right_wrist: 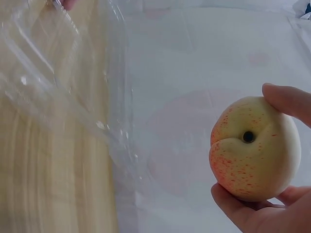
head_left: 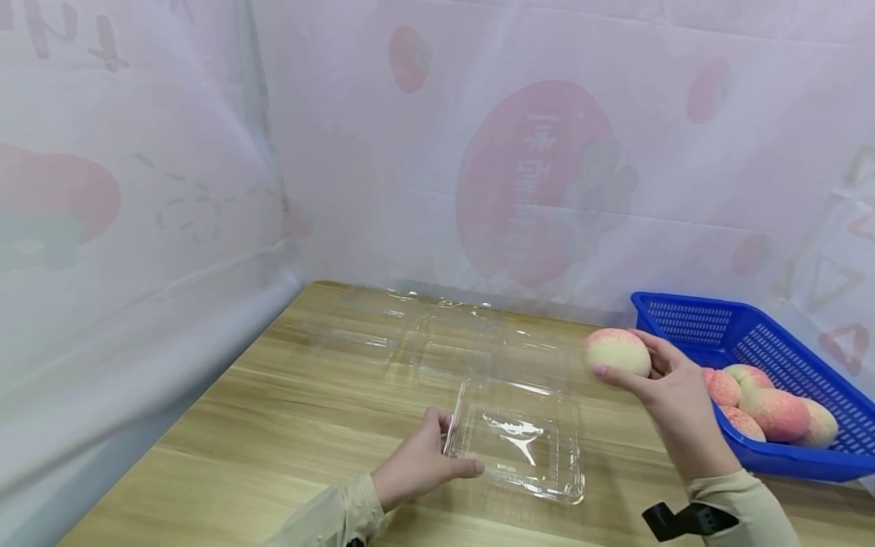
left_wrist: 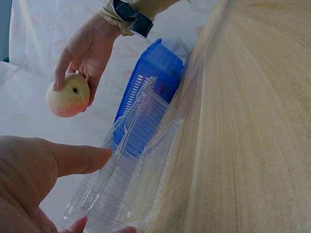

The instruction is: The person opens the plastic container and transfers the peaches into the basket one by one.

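My right hand point(head_left: 683, 403) grips a pale yellow peach point(head_left: 615, 355) with a pinkish-red blush, between thumb and fingers, up off the table. A small dark hole in the peach point(right_wrist: 257, 150) shows in the right wrist view. In the head view, an empty clear plastic box point(head_left: 519, 437) stands on the table, lower left of that peach. My left hand point(head_left: 427, 460) holds this box at its left side, thumb over the near rim and fingers along the outer side. The left wrist view shows the thumb point(left_wrist: 82, 158) at the box rim; some fingertips are partly hidden.
A blue perforated basket point(head_left: 793, 458) at the right holds several peaches point(head_left: 779, 414). More clear plastic boxes point(head_left: 451, 357) stand toward the back of the wooden table point(head_left: 273, 448). A printed white curtain point(head_left: 383, 190) hangs behind and at the left.
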{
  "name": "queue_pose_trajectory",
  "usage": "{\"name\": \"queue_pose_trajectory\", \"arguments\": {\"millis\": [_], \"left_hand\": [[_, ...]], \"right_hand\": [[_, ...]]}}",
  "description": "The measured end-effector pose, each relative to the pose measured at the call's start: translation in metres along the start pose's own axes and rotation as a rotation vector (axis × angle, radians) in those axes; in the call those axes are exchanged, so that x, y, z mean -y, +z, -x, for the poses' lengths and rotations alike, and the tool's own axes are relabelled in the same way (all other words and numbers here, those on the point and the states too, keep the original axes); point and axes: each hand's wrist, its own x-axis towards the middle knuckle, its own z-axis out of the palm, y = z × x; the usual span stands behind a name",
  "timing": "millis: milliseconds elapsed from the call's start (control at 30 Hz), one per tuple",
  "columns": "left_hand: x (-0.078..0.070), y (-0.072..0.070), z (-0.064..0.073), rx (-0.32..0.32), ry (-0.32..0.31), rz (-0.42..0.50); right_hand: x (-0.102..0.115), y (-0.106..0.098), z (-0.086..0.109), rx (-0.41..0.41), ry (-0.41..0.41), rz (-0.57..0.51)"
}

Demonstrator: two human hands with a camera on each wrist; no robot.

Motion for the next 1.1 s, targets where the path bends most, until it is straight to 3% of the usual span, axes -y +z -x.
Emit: {"name": "queue_pose_trajectory", "arguments": {"millis": [200, 500, 867, 1100], "left_hand": [[0.000, 0.000, 0.000, 0.002, 0.002, 0.002], [0.001, 0.000, -0.001, -0.001, -0.006, -0.013], [0.004, -0.001, -0.002, 0.010, -0.022, -0.025], [0.005, -0.004, -0.004, 0.007, -0.020, -0.025]], "right_hand": [[0.001, -0.025, -0.007, -0.057, -0.027, 0.009], [-0.004, -0.065, -0.017, -0.104, 0.037, 0.051], [-0.009, -0.112, -0.038, -0.197, 0.112, 0.381], [-0.015, -0.134, -0.047, -0.127, 0.108, 0.474]]}}
